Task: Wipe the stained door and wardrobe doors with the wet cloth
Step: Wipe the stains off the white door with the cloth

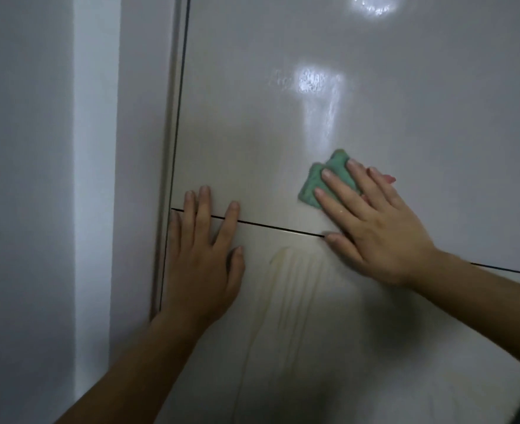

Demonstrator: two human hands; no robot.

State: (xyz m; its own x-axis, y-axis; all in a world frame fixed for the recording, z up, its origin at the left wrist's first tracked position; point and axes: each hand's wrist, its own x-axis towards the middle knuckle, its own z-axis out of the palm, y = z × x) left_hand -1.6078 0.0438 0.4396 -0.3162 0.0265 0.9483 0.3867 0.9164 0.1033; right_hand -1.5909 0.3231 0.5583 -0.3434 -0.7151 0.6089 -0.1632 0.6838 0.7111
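Pressing two hands (203, 264) (378, 237), one cloth (310, 186)

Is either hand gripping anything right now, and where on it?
Nothing is gripped. The right hand presses the cloth flat on the door, fingers over its lower right; the left hand rests bare.

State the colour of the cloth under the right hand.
The cloth is green, shown best in the head view.

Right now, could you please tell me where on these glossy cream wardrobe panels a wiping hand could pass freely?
Free: the glossy cream upper panel above the folded green cloth, and the lower panel right of the yellowish streaked stain. Crowded: along the dark seam, where the left hand and right hand lie flat.
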